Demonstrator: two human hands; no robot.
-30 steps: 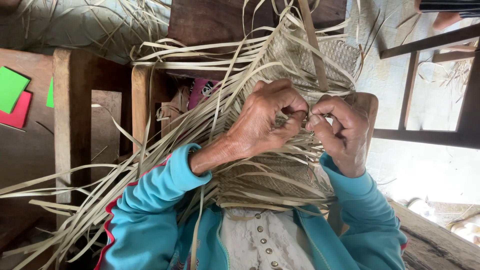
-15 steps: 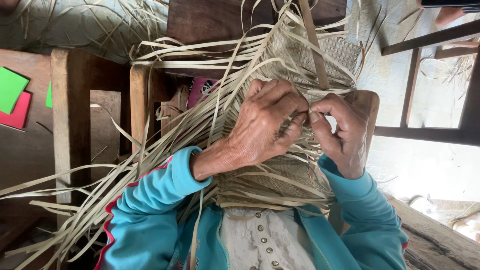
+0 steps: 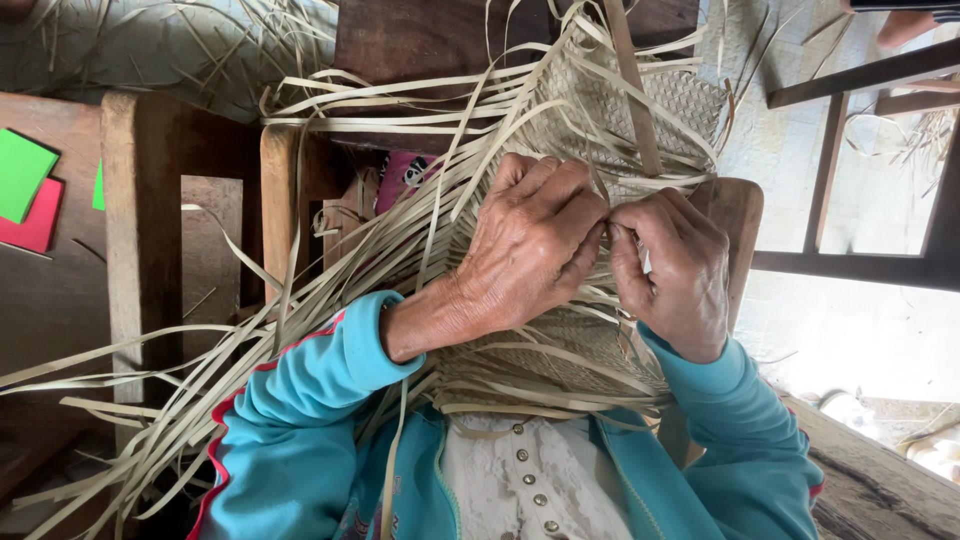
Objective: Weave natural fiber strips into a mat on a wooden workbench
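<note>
A half-woven mat of pale dried leaf strips [image 3: 668,98] lies over my lap and a wooden board [image 3: 738,215]. My left hand [image 3: 528,252] rests on top of the weave, its fingers curled and pinching a strip where it meets my right hand [image 3: 672,272]. The fingertips of my right hand are also closed on a strip at that same spot. Long loose strips [image 3: 190,400] fan out from the weave toward the lower left. Both arms wear teal sleeves with red trim.
A wooden stool or bench frame [image 3: 140,240] stands at the left, with a green paper piece [image 3: 20,172] and a red one [image 3: 36,222] beyond it. A dark wooden frame [image 3: 850,90] crosses the upper right. A plank [image 3: 880,480] lies at the lower right.
My left hand has shifted slightly up and right, its fingers closing tighter against my right hand's fingertips. The mat and strips stay about where they were.
</note>
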